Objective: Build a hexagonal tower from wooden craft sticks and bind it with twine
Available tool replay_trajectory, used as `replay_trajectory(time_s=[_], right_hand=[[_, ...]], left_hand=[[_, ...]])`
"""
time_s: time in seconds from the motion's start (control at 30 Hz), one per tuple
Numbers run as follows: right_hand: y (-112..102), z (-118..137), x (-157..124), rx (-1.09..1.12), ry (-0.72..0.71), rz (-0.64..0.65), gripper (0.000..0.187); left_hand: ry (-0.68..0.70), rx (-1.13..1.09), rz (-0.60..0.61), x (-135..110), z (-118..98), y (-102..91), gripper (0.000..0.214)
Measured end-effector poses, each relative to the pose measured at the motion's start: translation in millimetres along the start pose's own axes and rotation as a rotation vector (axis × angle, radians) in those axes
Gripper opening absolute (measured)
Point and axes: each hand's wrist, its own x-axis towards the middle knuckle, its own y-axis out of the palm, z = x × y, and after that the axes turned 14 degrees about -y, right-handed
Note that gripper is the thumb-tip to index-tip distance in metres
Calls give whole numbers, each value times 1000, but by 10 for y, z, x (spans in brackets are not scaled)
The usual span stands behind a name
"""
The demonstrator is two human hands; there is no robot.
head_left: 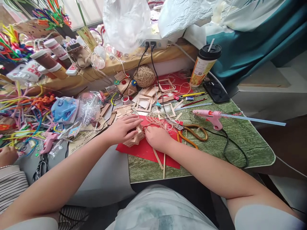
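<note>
My left hand [123,128] lies with fingers stretched over the top of a small structure of stacked craft sticks [134,140]. Close against its right side is my right hand [155,138], fingers curled in a pinch; whatever they hold is hidden. Both hands are above a red sheet [175,159]. Loose twine [157,120] lies tangled just beyond my right hand. A pair of scissors [195,131] with orange-brown handles rests to the right, and loose craft sticks [157,158] lie below my right wrist.
At right are a pink glue gun [212,117] with a long glue stick, a black phone [216,92] and a lidded cup [203,67]. A twine ball [144,76] sits behind. Pipe cleaners [35,118] crowd the left, near another person's hand [8,156].
</note>
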Motion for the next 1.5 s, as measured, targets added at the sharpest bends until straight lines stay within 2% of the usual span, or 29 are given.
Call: replay_trajectory(time_s=[0.13,0.27,0.5,0.6,0.67,0.77,0.87,0.93,1.0,1.1,1.23,1.3,1.4,1.5], right_hand=[[-46,17,1,58,-50,-3,38],[-98,15,6,136,-17,-68,53],[-94,-110,111,257,74,-106,29],[-84,-155,89,246,29,-111,28],[-108,-188,42,251,28,-128,35],[-191,-241,-28,345,66,-255,42],[-273,-254,-42,467,35,-488,31],[-294,-223,-17,558,9,-571,31],[-289,-170,19,642,49,-563,26],[-276,-92,68,729,131,-475,19],[-299,-59,133,844,117,-380,15],[-313,-69,176,869,156,-361,14],[-317,-89,228,911,205,-362,15],[-323,-119,242,861,199,-320,23]], left_hand=[[-1,12,-3,-8,-28,-17,60],[-10,2,-17,-30,-53,-20,58],[-22,6,-45,-45,-45,5,58],[-39,-3,-32,-37,-50,-4,57],[-43,-3,-30,-33,-56,-10,57],[-39,0,-35,-35,-59,-9,56],[-38,-9,-32,-38,-55,-1,58],[-39,-16,-33,-37,-50,3,59],[-36,-20,-38,-33,-45,5,58],[-22,-23,-53,-26,-44,5,58],[-4,-31,-76,-24,-56,1,62],[-1,-36,-83,-26,-61,-1,62],[0,-42,-75,-34,-62,-1,63],[-8,-35,-69,-43,-62,0,63]])
